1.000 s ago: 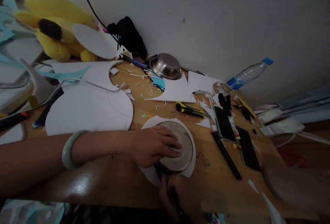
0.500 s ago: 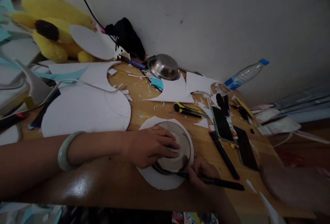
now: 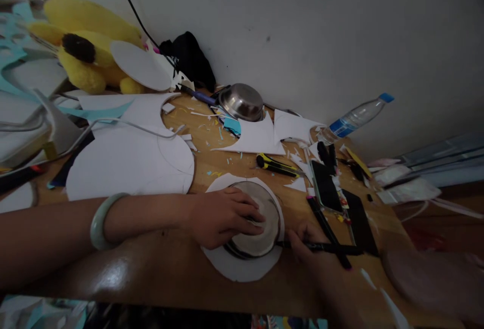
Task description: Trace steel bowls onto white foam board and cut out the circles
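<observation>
Under my left hand [image 3: 223, 218] is a round metal bowl [image 3: 269, 220], turned bottom up. The fingers lie flat across its base and press on it. Beneath the bowl is a roughly round piece of white board [image 3: 242, 270], whose edge shows on all sides. My right hand [image 3: 307, 240] grips a black marker pen [image 3: 338, 249], held almost level. Its tip end meets the bowl's right rim, low on that side. A second black marker [image 3: 328, 233] lies on the table behind the right hand, partly crossed by the held one.
A yellow-black utility knife [image 3: 278, 165] lies beyond the bowl, near white board offcuts [image 3: 257, 134] and another upturned metal bowl [image 3: 242, 102]. Phones [image 3: 325, 185] and a tilted plastic bottle [image 3: 353, 119] are at right. A large white board [image 3: 132, 162] and yellow plush toy [image 3: 86, 26] are left.
My right hand and the marker have moved up and right along the bowl's rim. The left hand stays on the bowl. The view has shifted slightly.
</observation>
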Demonstrator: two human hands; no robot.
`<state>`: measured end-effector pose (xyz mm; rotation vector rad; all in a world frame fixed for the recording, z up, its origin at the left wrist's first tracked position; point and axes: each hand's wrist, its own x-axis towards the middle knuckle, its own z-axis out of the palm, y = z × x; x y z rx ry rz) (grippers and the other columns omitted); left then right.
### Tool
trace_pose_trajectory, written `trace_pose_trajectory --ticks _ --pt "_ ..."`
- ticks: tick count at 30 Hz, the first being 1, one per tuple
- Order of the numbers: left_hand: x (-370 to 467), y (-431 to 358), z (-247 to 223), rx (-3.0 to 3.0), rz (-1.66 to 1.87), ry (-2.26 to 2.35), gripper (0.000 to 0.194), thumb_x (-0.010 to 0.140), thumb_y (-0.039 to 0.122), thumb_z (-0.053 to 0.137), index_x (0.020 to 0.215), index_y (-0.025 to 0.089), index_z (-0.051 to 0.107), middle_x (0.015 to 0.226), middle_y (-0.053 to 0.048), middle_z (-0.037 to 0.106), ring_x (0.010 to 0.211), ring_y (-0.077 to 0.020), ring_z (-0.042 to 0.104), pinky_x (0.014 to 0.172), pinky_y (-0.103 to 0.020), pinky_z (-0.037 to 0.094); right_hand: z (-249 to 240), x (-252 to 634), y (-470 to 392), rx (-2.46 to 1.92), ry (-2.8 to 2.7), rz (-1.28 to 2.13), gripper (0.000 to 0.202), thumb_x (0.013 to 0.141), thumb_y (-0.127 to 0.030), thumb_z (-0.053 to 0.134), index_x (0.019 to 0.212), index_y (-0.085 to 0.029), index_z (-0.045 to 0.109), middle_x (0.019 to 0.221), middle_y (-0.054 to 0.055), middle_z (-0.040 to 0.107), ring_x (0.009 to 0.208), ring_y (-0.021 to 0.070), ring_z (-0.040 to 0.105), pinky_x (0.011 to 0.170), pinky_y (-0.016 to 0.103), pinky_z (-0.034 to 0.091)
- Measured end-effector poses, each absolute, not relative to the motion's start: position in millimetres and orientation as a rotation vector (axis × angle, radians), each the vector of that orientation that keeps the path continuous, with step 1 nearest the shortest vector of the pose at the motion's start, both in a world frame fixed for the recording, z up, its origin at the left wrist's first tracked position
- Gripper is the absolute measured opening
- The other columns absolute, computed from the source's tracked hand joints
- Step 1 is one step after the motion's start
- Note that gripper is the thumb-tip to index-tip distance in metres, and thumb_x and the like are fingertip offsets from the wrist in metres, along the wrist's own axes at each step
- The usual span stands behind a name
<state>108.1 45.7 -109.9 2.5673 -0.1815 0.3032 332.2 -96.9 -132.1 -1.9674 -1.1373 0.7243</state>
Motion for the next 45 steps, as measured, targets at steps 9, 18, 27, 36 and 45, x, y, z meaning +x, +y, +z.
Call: trace_pose_trajectory --ticks 9,18,27,36,45 --pt "108 47 -110 2.648 0.313 -0.197 0.044 0.077 0.011 0.043 0.119 0.015 0.057 0.128 -0.005 0.055 0.119 -0.0248 0.044 0.1 -0.039 0.032 -123 321 -92 -1.847 -0.954 0.81 0.03 0.069 -0.033 0.062 0.053 -0.022 0.039 0.045 -0.006 0.033 0.04 0.0085 0.029 0.043 0.024 0.017" --pt "105 -5 -98 3.228 0.522 -0.007 0.02 0.085 0.017 0.047 0.091 0.011 0.065 0.098 -0.01 0.063 0.081 -0.0192 0.057 0.072 -0.032 0.043 -65 308 -34 -1.615 -1.306 0.733 0.031 0.075 -0.031 0.057 0.054 -0.021 0.036 0.044 -0.007 0.032 0.039 0.0077 0.028 0.039 0.021 0.02" --pt "97 -54 -121 3.942 0.265 0.142 0.042 0.091 0.026 0.027 0.127 0.014 0.047 0.116 -0.012 0.061 0.1 -0.0237 0.061 0.081 -0.041 0.05 -69 219 25 -1.299 -2.103 1.261 0.02 0.074 -0.026 0.057 0.058 -0.018 0.046 0.053 -0.007 0.043 0.05 0.0062 0.04 0.048 0.018 0.03" --pt "93 -63 -130 3.96 0.245 0.219 0.04 0.092 0.037 0.04 0.129 0.021 0.045 0.128 -0.01 0.05 0.113 -0.0257 0.051 0.092 -0.048 0.044 -85 212 24 -1.268 -2.474 1.341 0.029 0.074 -0.032 0.059 0.053 -0.015 0.048 0.049 -0.007 0.042 0.048 0.0051 0.038 0.048 0.02 0.025" --pt "94 -81 -137 3.649 0.5 0.329 0.033 0.089 0.033 0.053 0.116 0.015 0.052 0.115 -0.009 0.054 0.098 -0.0214 0.057 0.081 -0.042 0.05 -93 213 24 -1.129 -2.551 1.221 0.026 0.07 -0.034 0.063 0.054 -0.016 0.053 0.046 -0.009 0.037 0.044 0.0037 0.033 0.045 0.02 0.021"
